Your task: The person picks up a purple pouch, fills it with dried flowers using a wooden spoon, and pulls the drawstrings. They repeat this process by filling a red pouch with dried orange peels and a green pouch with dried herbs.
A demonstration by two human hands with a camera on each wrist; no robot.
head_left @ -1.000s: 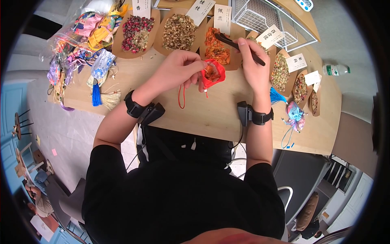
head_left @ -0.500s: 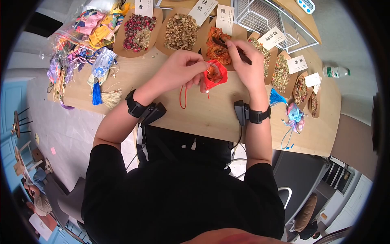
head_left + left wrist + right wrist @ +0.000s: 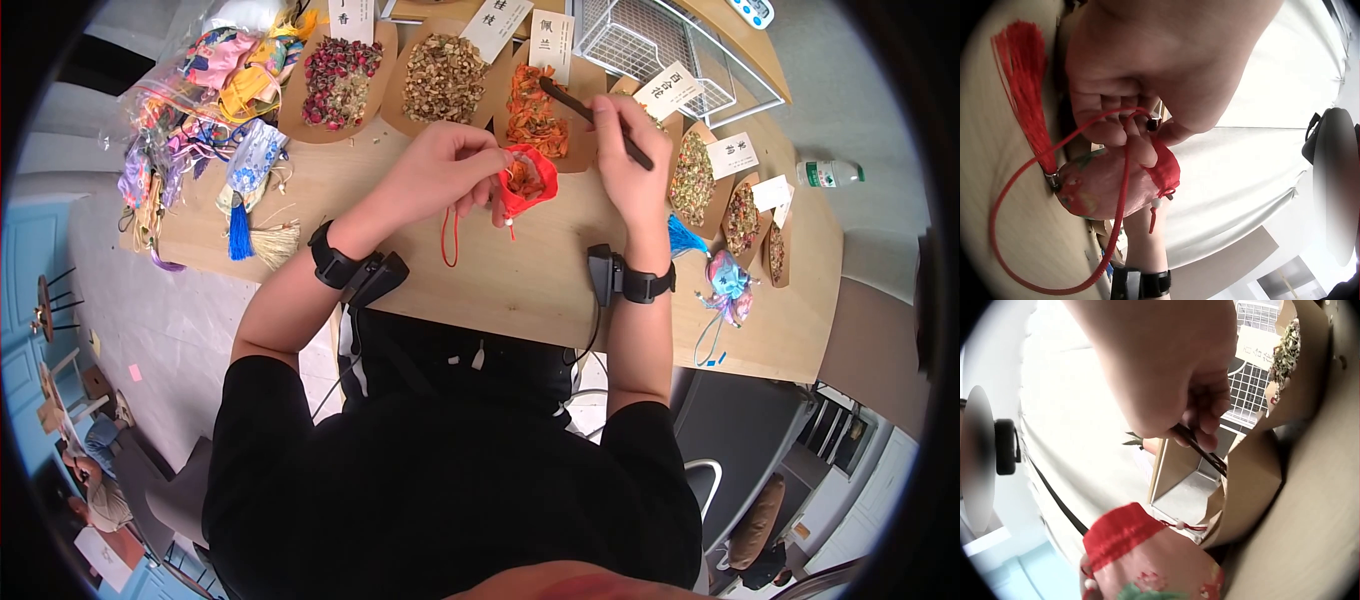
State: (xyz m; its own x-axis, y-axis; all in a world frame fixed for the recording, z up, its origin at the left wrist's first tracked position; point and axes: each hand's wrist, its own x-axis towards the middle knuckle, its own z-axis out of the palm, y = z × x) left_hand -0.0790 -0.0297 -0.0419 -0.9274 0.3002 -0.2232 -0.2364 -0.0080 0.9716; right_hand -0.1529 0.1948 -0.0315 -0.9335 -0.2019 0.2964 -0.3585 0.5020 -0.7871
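Observation:
My left hand pinches the red rim of a small drawstring sachet pouch, its mouth facing up with orange dried petals inside. In the left wrist view the pouch shows a pale pink body, a red cord loop and a red tassel. My right hand grips a slim dark wooden scoop, whose tip lies over a paper tray of orange petals. From the right wrist, the scoop reaches past the tray's brown wall.
Paper trays of rosebuds, brown chips and greenish herbs line the back, with label cards. Finished-looking sachets pile at left, one blue pouch at right. A white wire rack stands behind.
My right hand dipped left and toward me with the scoop over the orange petals, then moved back to the right. The left hand and pouch have barely moved.

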